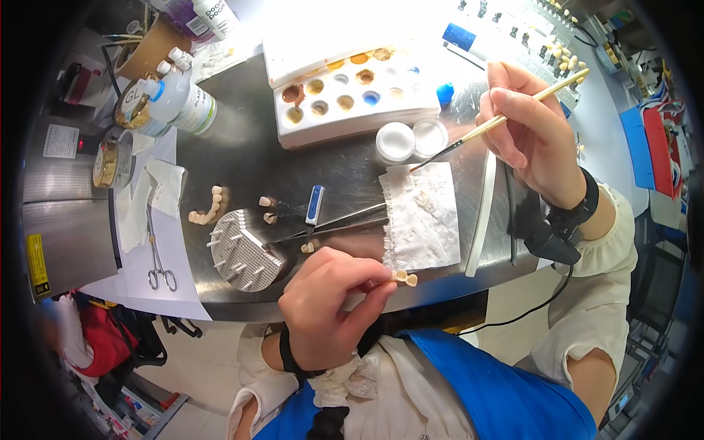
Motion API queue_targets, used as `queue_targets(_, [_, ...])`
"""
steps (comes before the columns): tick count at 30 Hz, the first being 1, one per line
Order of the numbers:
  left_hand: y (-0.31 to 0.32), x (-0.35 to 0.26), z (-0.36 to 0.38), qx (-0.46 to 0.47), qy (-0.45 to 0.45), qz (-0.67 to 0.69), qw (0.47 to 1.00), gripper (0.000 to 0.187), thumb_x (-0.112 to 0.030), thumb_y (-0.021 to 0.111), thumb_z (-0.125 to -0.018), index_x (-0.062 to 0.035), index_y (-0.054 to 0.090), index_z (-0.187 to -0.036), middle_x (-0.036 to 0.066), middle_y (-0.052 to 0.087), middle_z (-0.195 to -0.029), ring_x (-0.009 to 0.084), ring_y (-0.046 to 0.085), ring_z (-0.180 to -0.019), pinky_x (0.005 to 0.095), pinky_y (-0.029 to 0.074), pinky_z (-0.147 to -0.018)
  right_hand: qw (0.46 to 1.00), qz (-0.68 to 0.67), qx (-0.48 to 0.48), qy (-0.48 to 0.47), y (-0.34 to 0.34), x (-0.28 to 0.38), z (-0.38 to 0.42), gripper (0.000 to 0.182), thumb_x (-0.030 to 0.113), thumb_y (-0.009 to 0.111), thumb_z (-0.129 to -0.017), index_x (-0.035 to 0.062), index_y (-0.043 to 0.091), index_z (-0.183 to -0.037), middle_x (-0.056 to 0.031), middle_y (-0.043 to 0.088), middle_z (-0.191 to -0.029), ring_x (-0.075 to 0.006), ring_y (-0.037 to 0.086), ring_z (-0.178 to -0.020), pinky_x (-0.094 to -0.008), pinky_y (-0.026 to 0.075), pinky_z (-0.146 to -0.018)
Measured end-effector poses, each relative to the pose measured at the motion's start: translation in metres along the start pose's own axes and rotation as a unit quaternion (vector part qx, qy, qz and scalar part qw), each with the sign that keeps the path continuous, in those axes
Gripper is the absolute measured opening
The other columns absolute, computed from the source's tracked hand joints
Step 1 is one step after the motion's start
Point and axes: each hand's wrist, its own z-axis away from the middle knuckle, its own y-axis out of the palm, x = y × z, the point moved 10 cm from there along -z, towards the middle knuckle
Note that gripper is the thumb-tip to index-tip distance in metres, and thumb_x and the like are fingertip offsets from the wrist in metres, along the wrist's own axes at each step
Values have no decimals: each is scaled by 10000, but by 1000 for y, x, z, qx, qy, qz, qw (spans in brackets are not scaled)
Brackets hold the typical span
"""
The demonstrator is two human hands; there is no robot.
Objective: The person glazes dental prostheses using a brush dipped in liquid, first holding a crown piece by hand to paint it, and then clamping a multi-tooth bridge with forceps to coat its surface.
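Note:
My left hand (334,304), at the table's front edge, pinches a small piece of dental crowns (405,279) between thumb and fingertips. Held in my right hand (532,121) is a thin brush (491,126) with a pale handle; its dark tip touches or hovers just over the upper edge of a white tissue (425,220). Two small white jars (396,142) stand just above the tissue. Behind them lies a white palette (345,99) with wells of brown, yellow and blue colour. Metal tweezers (345,221) lie left of the tissue, their ends reaching its edge.
A round pegged firing tray (243,253), a curved row of crowns (208,207) and a blue-labelled tool (314,204) lie on the metal table at left. Scissors-like forceps (158,264) rest on white paper. Bottles (180,103) stand at back left. A black cable (513,317) hangs at front right.

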Motion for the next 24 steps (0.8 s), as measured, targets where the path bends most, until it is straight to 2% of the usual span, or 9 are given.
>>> queue_targets(3, [-3, -2, -1, -20, 5, 2, 1000, 228, 72, 713, -682, -17, 618, -869, 71, 632, -778, 145, 576, -662, 238, 497, -528, 1000, 0, 4, -14, 0, 3, 0, 169, 150, 441, -900, 73, 380, -763, -11, 448, -510, -36, 360, -415, -172, 257, -408])
queue_targets(5, [-4, 0, -1, -24, -3, 4, 1000, 224, 76, 707, -685, -18, 616, -867, 73, 631, -785, 145, 574, -671, 234, 500, -535, 990, 77, 39, -113, 3, 20, 2, 118, 125, 481, -889, 52, 429, -813, -24, 503, -605, -38, 419, -505, -163, 302, -473])
queue_targets(6, [-5, 1, -1, -28, -6, 10, 1000, 227, 77, 705, -685, -19, 614, -869, 74, 629, -791, 144, 575, -681, 229, 500, -538, 990, 76, 40, -112, 7, 19, 3, 118, 125, 481, -889, 52, 429, -813, -24, 503, -605, -38, 419, -505, -163, 302, -473])
queue_targets(8, [-6, 3, -1, -32, -10, 15, 999, 229, 78, 703, -686, -21, 613, -872, 75, 628, -797, 143, 576, -691, 224, 500, -542, 958, 154, -20, -240, 10, 43, 13, 51, 34, 545, -866, -1, 549, -902, -56, 587, -759, -69, 536, -672, -179, 413, -606])
queue_targets(9, [-6, 4, -1, -31, -7, 11, 999, 232, 78, 701, -687, -22, 613, -876, 74, 624, -802, 141, 576, -684, 221, 499, -543, 958, 153, -20, -240, 10, 43, 13, 51, 34, 545, -866, -1, 549, -902, -56, 587, -759, -69, 536, -672, -179, 413, -606])
queue_targets(11, [-6, 2, -1, -29, -4, 6, 1000, 235, 78, 698, -687, -24, 612, -881, 72, 620, -808, 138, 576, -677, 219, 498, -545, 927, 237, -8, -292, 16, 50, 19, 118, -20, 552, -860, -35, 594, -969, -75, 608, -896, -99, 560, -781, -222, 448, -697])
queue_targets(14, [-7, 7, 0, -33, -41, 13, 999, 231, 80, 688, -696, -22, 610, -888, 72, 608, -823, 130, 577, -660, 216, 496, -546, 965, 140, -13, -222, 10, 43, 20, 114, -11, 532, -883, -54, 612, -952, -84, 614, -916, -109, 562, -787, -234, 451, -698])
queue_targets(21, [-9, 9, -4, -36, -43, 32, 998, 223, 94, 664, -718, -1, 606, -911, 87, 603, -852, 109, 584, -664, 208, 490, -541, 960, 180, 2, -213, 15, 38, 16, 111, -9, 532, -885, -64, 605, -949, -89, 613, -905, -110, 552, -771, -230, 451, -702])
queue_targets(24, [-8, 10, -4, -38, -50, 41, 997, 216, 104, 655, -724, 2, 609, -909, 90, 608, -863, 106, 592, -674, 204, 487, -537, 950, 214, 11, -227, 17, 37, 15, 102, 6, 525, -885, -27, 600, -946, -92, 634, -899, -113, 616, -738, -191, 446, -612])
